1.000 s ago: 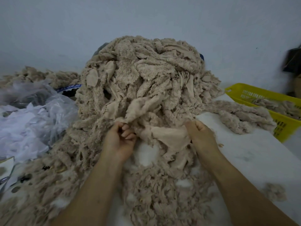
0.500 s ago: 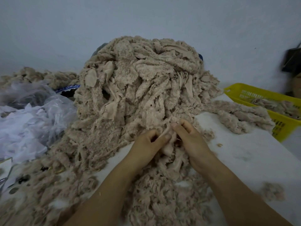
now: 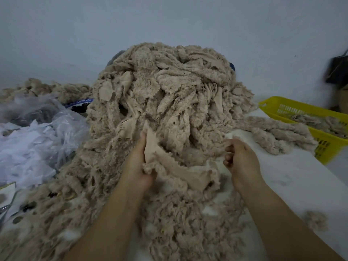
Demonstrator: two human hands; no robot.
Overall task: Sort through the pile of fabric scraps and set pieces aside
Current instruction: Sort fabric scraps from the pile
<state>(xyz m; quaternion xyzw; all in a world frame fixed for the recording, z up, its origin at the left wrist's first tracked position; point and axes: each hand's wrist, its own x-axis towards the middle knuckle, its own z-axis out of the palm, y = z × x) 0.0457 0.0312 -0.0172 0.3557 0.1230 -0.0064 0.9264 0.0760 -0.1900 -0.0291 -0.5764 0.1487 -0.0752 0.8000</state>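
Now left hand (image 3: 138,162) grips scrap (image 3: 166,163); right hand (image 3: 240,159) perhaps pinching pile (image 3: 169,87)

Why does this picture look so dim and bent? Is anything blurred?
Head view: dim, flat, bluish light, no glare or hard shadows; its wide lens stretches the forearms; the dark thing at far right is smeared, the right hand slightly soft, the pile and the scrap in the left hand fairly sharp.

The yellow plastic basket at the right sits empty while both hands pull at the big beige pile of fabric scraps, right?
Not empty: the head view shows beige scraps lying in the yellow plastic basket. The left hand and right hand do pull at the beige pile.
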